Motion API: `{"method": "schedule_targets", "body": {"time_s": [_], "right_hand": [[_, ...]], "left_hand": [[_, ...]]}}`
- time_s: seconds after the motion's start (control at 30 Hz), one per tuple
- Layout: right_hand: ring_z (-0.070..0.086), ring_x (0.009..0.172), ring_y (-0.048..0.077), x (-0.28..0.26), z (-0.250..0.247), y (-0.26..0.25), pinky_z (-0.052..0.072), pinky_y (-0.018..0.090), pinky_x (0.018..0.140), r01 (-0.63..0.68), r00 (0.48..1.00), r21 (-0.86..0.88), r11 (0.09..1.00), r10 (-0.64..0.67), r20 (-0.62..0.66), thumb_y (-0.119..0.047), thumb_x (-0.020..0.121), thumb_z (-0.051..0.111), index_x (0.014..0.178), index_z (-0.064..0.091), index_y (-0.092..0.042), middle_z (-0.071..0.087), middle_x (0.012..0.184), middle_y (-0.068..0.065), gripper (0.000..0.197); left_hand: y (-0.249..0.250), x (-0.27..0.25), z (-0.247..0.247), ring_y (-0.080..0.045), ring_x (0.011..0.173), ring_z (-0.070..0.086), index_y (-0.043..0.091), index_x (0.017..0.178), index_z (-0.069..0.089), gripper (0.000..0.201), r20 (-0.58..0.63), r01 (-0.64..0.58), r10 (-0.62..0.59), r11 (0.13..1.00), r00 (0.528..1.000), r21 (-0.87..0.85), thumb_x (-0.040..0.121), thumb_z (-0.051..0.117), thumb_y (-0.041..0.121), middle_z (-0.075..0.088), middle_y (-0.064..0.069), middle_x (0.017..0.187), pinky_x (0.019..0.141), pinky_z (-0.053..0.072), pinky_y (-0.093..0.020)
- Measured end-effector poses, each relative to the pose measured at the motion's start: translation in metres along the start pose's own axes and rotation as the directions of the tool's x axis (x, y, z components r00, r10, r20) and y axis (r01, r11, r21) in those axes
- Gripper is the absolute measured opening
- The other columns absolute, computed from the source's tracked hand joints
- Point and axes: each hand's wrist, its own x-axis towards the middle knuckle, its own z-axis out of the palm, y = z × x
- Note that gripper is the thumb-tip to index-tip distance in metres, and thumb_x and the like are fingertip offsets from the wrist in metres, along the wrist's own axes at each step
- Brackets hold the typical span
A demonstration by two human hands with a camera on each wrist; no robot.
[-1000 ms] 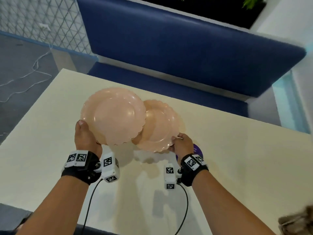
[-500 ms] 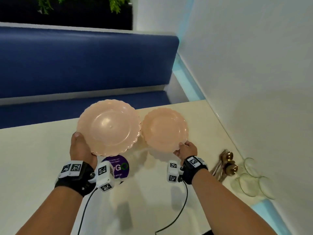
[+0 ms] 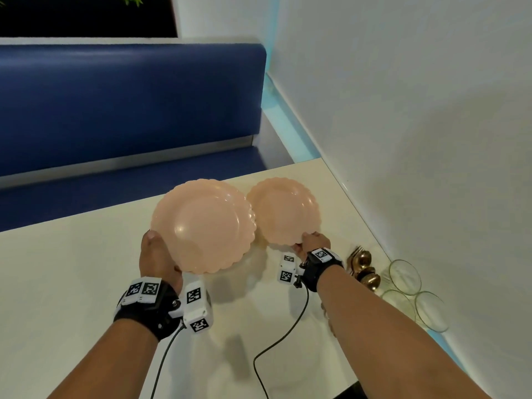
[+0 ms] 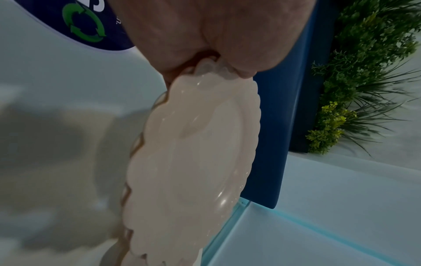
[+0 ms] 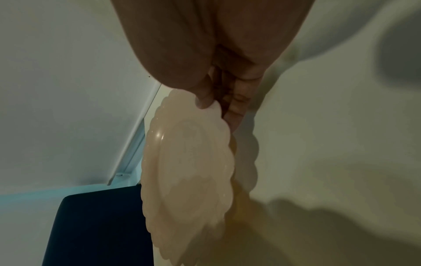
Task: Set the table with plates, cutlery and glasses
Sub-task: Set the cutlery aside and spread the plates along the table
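Note:
Two peach plates with scalloped rims are held above the cream table (image 3: 72, 283). My left hand (image 3: 157, 260) grips the near edge of the left plate (image 3: 204, 224), thumb on top; the left wrist view shows that plate (image 4: 193, 162) edge-on with the thumb pressed on its rim. My right hand (image 3: 312, 244) pinches the near rim of the right plate (image 3: 283, 210), which sits lower, close to the table near its far right corner; it appears as the plate (image 5: 187, 171) in the right wrist view. Gold cutlery (image 3: 362, 269) and several clear glasses (image 3: 404, 273) lie by the wall.
A white wall (image 3: 403, 125) runs along the table's right side. A blue bench (image 3: 121, 105) stands behind the far edge. A purple round sticker (image 4: 75, 23) lies on the table under my left hand. Two wrist-camera cables trail over the near part of the table.
The view has swung right toward the wall. Both plates have travelled right and apart from overlapping; the right plate has come down near the table's far right corner.

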Motion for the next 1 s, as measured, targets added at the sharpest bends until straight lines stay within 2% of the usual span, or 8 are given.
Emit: {"method": "schedule_targets", "body": {"time_s": [0.13, 0.23, 0.3, 0.5, 0.63, 0.73, 0.83, 1.0], "right_hand": [[0.064, 0.093, 0.035, 0.009, -0.001, -0.004, 0.058, 0.021, 0.055, 0.013, 1.000, -0.028, 1.000, -0.013, -0.008, 0.003, 0.096, 0.050, 0.091, 0.057, -0.004, 0.066, 0.104, 0.015, 0.011], [0.068, 0.099, 0.044, 0.020, 0.000, -0.003, 0.062, 0.057, 0.079, 0.002, 1.000, 0.019, 1.000, -0.002, -0.012, 0.003, 0.090, 0.052, 0.084, 0.061, -0.009, 0.071, 0.108, 0.022, 0.016], [0.068, 0.098, 0.046, 0.028, 0.000, 0.000, 0.060, 0.062, 0.079, 0.004, 1.000, -0.012, 1.000, -0.004, -0.024, 0.002, 0.087, 0.054, 0.082, 0.060, -0.010, 0.071, 0.106, 0.023, 0.014], [0.071, 0.081, 0.040, 0.016, 0.000, -0.002, 0.064, 0.054, 0.072, 0.022, 0.999, -0.054, 0.998, -0.024, -0.039, -0.005, 0.090, 0.057, 0.098, 0.067, -0.001, 0.073, 0.092, 0.022, 0.013], [0.064, 0.096, 0.029, -0.013, 0.004, -0.002, 0.052, 0.034, 0.076, 0.192, 0.954, -0.338, 0.922, -0.256, -0.158, -0.022, 0.094, 0.064, 0.124, 0.057, -0.007, 0.061, 0.116, 0.007, 0.034], [0.061, 0.094, 0.024, -0.059, 0.032, 0.003, 0.048, 0.034, 0.078, 0.470, 0.882, -0.309, 0.827, -0.455, 0.124, -0.034, 0.097, 0.064, 0.111, 0.060, -0.020, 0.062, 0.106, 0.001, 0.021], [0.063, 0.078, 0.017, -0.112, 0.080, 0.017, 0.053, 0.032, 0.066, 0.461, 0.811, -0.187, 0.868, -0.326, 0.485, -0.039, 0.097, 0.065, 0.106, 0.067, -0.019, 0.066, 0.090, 0.000, 0.022], [0.071, 0.072, 0.023, -0.166, 0.150, 0.058, 0.064, 0.041, 0.067, 0.527, 0.726, -0.276, 0.804, -0.258, 0.637, -0.020, 0.098, 0.064, 0.105, 0.071, -0.007, 0.074, 0.093, 0.015, 0.017]], "left_hand": [[-0.002, 0.005, 0.001, -0.037, 0.113, 0.060, 0.038, 0.118, 0.058, 0.026, -0.023, -0.017, 0.019, 0.998, 1.000, 0.052, 0.104, 0.036, 0.034, 0.060, -0.010, 0.129, 0.096, 0.054, -0.050], [-0.003, 0.006, 0.000, -0.039, 0.115, 0.060, 0.037, 0.121, 0.058, 0.029, -0.029, -0.015, 0.017, 0.999, 0.999, 0.050, 0.104, 0.036, 0.035, 0.060, -0.010, 0.129, 0.097, 0.054, -0.054], [-0.002, 0.008, 0.001, -0.038, 0.113, 0.058, 0.034, 0.129, 0.058, 0.034, -0.030, -0.020, 0.021, 0.998, 0.999, 0.056, 0.104, 0.035, 0.033, 0.058, -0.010, 0.129, 0.088, 0.055, -0.045], [0.000, 0.009, -0.001, -0.040, 0.117, 0.059, 0.046, 0.092, 0.063, 0.028, -0.061, -0.002, 0.005, 0.999, 0.998, 0.044, 0.100, 0.038, 0.038, 0.061, -0.009, 0.130, 0.100, 0.052, -0.060], [0.008, 0.002, -0.012, -0.038, 0.116, 0.060, 0.034, 0.120, 0.060, 0.025, -0.022, -0.007, 0.006, 0.996, 1.000, -0.086, 0.104, 0.040, 0.034, 0.062, -0.009, 0.129, 0.095, 0.054, -0.054], [0.019, -0.007, -0.030, -0.034, 0.106, 0.063, 0.038, 0.121, 0.059, 0.024, -0.006, -0.063, 0.063, 0.984, 0.998, -0.167, 0.107, 0.039, 0.035, 0.064, -0.003, 0.120, 0.088, 0.056, -0.057], [0.027, -0.010, -0.064, -0.035, 0.114, 0.065, 0.038, 0.132, 0.057, 0.031, -0.062, -0.155, 0.146, 0.972, 0.987, -0.178, 0.106, 0.042, 0.030, 0.065, -0.004, 0.131, 0.091, 0.057, -0.062], [0.027, -0.011, -0.136, -0.034, 0.111, 0.067, 0.030, 0.139, 0.055, 0.034, -0.202, -0.243, 0.204, 0.950, 0.958, -0.195, 0.107, 0.046, 0.025, 0.067, -0.006, 0.126, 0.089, 0.060, -0.054]]}}
